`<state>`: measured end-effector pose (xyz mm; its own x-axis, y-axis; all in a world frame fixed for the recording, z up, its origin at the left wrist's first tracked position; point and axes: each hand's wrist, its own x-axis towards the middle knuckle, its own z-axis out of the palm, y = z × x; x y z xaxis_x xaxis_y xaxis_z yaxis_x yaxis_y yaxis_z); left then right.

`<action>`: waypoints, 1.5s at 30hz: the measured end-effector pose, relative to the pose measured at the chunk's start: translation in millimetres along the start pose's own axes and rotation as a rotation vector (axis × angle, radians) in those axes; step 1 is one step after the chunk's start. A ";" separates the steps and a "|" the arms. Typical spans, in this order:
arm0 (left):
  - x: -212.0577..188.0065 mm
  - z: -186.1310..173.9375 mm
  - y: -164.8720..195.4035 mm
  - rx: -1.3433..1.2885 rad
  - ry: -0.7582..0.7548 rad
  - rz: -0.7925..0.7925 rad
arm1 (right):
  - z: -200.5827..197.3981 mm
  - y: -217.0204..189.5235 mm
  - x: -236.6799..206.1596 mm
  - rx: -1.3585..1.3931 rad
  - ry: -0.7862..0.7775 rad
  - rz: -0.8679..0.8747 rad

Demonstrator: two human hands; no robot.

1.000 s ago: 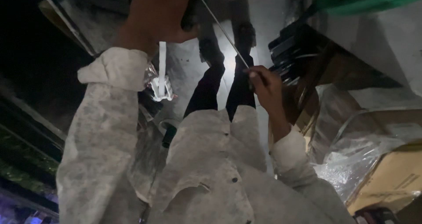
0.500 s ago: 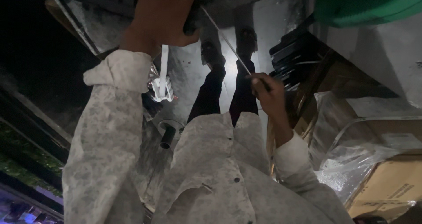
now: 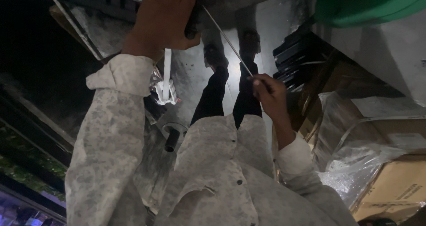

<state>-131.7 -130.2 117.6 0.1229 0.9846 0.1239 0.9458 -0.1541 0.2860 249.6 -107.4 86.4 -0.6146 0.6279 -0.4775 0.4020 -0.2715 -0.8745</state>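
The left hand (image 3: 166, 19) clenches a dark handle (image 3: 191, 28); the right hand (image 3: 268, 95) pinches the thin rod (image 3: 228, 42) strung between them, work apparently midway.

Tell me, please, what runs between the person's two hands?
In the head view, a thin, straight metal rod spans the gap: the left hand grips its upper end, the right hand pinches its lower end.

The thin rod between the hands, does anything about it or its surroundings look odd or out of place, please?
The thin rod runs straight from left hand to right hand, unbent. Only oddity: crumpled plastic wrap spilling loosely over the cardboard box.
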 end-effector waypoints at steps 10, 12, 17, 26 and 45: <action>0.1 3.9 -2.5 0.003 0.005 0.022 | 0.2 3.6 -2.6 -0.016 -0.014 -0.037; 0.1 3.4 -1.2 0.010 -0.015 0.010 | -0.3 4.8 -2.7 -0.042 -0.018 -0.028; 0.4 1.4 0.7 -0.008 0.005 0.019 | -1.6 6.1 -4.4 0.003 -0.013 -0.036; 0.8 4.2 1.0 -0.025 0.022 0.030 | 0.1 9.0 -7.2 0.019 -0.017 -0.065; -1.5 6.7 -1.1 -0.054 -0.023 0.029 | 0.6 6.0 -8.7 0.062 0.002 -0.015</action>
<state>-130.9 -131.0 110.7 0.1575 0.9812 0.1116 0.9242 -0.1862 0.3335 256.9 -115.0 85.3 -0.6188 0.6335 -0.4645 0.3498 -0.3073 -0.8850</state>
